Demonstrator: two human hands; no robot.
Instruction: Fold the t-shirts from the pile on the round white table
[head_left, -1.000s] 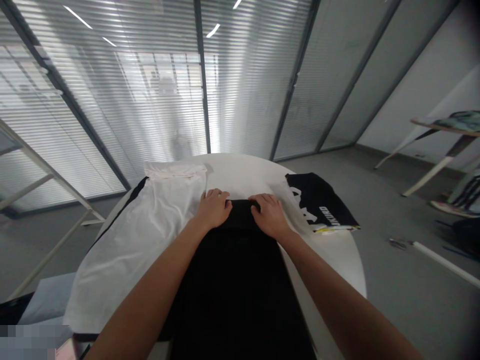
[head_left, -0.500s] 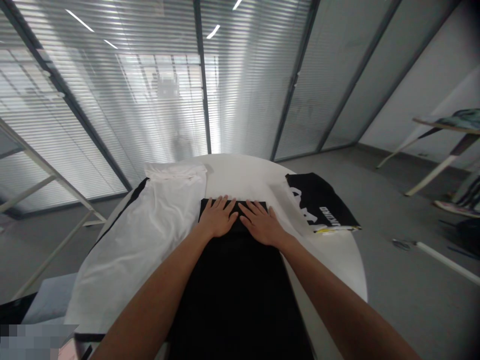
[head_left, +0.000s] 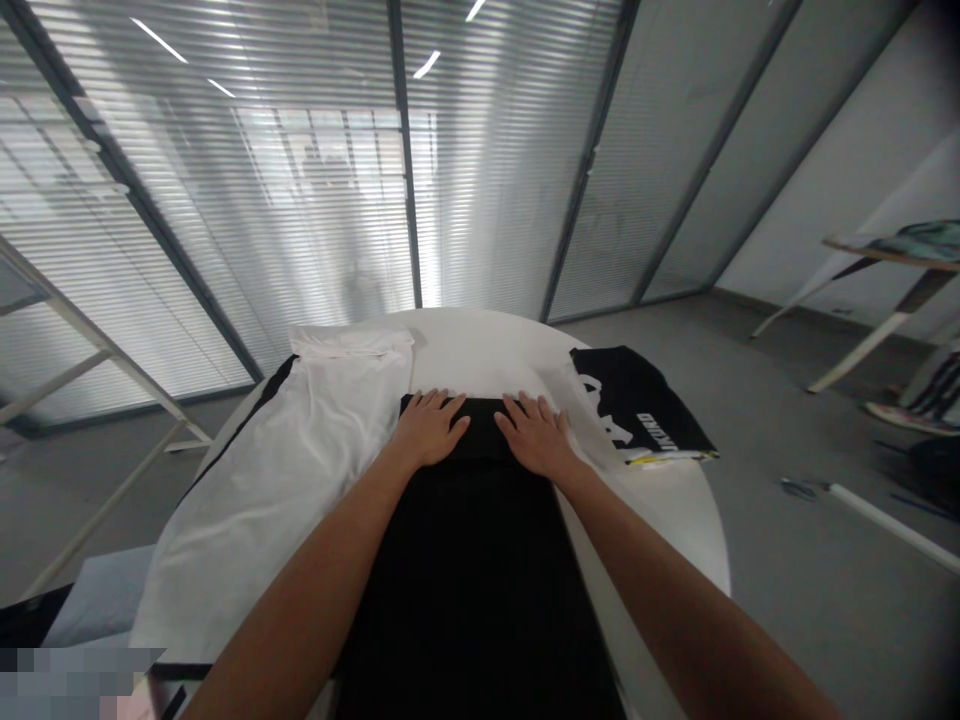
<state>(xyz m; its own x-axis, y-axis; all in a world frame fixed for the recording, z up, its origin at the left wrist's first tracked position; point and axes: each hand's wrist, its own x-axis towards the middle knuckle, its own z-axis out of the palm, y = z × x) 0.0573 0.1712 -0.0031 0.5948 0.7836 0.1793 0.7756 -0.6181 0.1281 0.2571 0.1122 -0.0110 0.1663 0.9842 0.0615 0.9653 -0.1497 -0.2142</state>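
Fingers spread flat: your left hand (head_left: 427,432) and right hand (head_left: 535,438) press the black garment (head_left: 472,560).
White garment (head_left: 300,470) lies just left.

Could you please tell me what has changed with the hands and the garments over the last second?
Both hands went from gripping the black garment's far edge to lying flat on it; the left hand and right hand have since spread slightly apart. The white garment and the folded black printed garment stayed put.
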